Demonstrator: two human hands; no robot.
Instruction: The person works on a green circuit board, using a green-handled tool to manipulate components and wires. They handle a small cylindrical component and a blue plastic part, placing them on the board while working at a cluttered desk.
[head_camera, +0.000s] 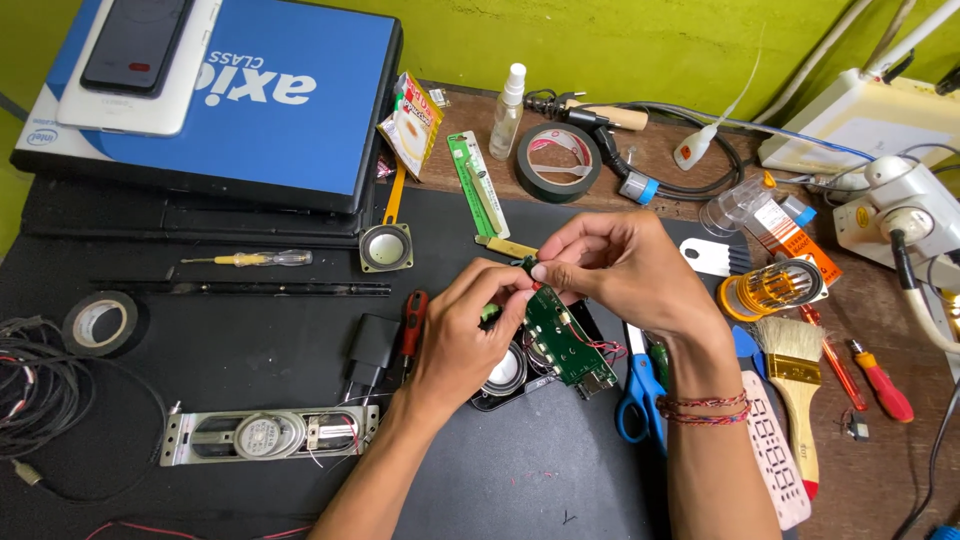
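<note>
While the green circuit board (562, 338) is held over the black mat (260, 350), its upper end is pinched by fingertips of the left hand (470, 335) and right hand (615, 265) (both closed on it). Blue scissors (638, 395) lie just beside; black tape roll (558, 160) farther back.
</note>
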